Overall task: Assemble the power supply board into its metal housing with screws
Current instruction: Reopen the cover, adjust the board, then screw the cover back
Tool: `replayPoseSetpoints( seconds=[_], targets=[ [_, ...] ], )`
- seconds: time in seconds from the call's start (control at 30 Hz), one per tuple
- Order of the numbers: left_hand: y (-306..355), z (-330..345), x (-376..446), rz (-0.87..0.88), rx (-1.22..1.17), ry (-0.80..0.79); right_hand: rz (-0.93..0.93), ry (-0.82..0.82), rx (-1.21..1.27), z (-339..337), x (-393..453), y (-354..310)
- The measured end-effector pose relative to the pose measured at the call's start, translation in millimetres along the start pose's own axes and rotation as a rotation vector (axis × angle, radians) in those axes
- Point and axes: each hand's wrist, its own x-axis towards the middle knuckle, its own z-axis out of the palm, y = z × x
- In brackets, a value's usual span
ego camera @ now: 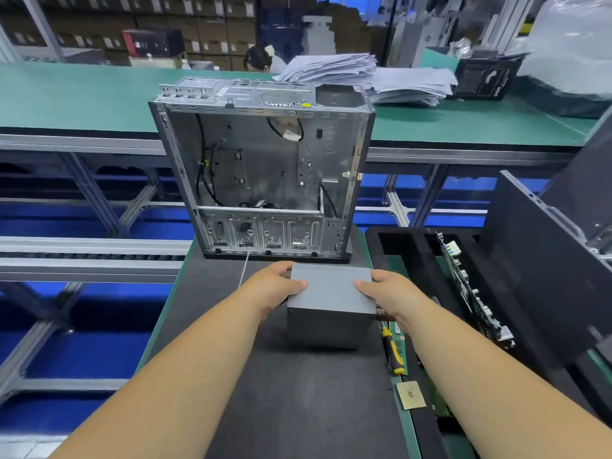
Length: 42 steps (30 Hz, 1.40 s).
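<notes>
You are gripping the grey power supply box (329, 289) from both sides: your left hand (277, 284) is wrapping its fingers over the left top edge, and your right hand (385, 289) is curling its thumb over the right top edge. The box is sitting on the dark mat (298, 392) of the workbench, just in front of the open metal computer case (261, 167), which is standing upright with its open side facing you and loose black cables hanging inside. To the right of the box, a yellow-and-black screwdriver (394, 354) is lying on the green strip beside a black foam tray (414, 246) that is holding a circuit board (470, 286) on edge. A stack of papers (364, 77) is lying on the far green table (66, 94).
</notes>
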Motion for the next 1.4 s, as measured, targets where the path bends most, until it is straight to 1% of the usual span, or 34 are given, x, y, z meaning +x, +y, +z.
replayPoseSetpoints(
  seconds=[0.2, 0.33, 0.4, 0.47, 0.53, 0.63, 0.8, 0.9, 1.0, 1.07, 1.13, 1.3, 1.4],
  targets=[
    [-2, 0, 0, -0.045, -0.062, -0.022, 0.044, -0.001, -0.040, 0, 0, -6],
    [3, -1, 2, -0.074, -0.009, -0.033, 0.061, -0.014, -0.105, -2, -1, -13],
    [9, 0, 3, -0.118, 0.054, -0.002, 0.079, -0.018, -0.149, -3, -1, -17],
    [14, 2, 3, -0.144, 0.024, 0.040, 0.091, -0.014, -0.181, -4, -1, -21],
    [13, 6, 5, -0.116, 0.000, 0.089, 0.100, -0.009, -0.205, -3, -3, -25],
    [14, 8, 5, -0.088, 0.060, 0.116, 0.115, -0.013, -0.212, -3, -4, -28],
    [27, 4, 7, -0.133, 0.102, 0.048, 0.158, -0.059, -0.206, -5, -1, -34],
    [30, 3, 8, -0.146, 0.076, 0.031, 0.164, -0.068, -0.263, -6, 3, -36],
    [24, 2, 13, -0.121, 0.089, 0.059, 0.168, -0.043, -0.234, -5, 4, -36],
    [19, 1, 17, -0.082, 0.143, 0.100, 0.154, -0.010, -0.191, -3, 3, -35],
    [16, 2, 19, -0.046, 0.185, 0.135, 0.141, 0.008, -0.208, -2, 3, -32],
    [11, 4, 20, 0.025, 0.241, 0.174, 0.073, 0.032, -0.318, -4, 2, -29],
    [7, 4, 18, 0.053, 0.209, 0.200, 0.020, 0.008, -0.496, -4, 0, -28]
  ],
)
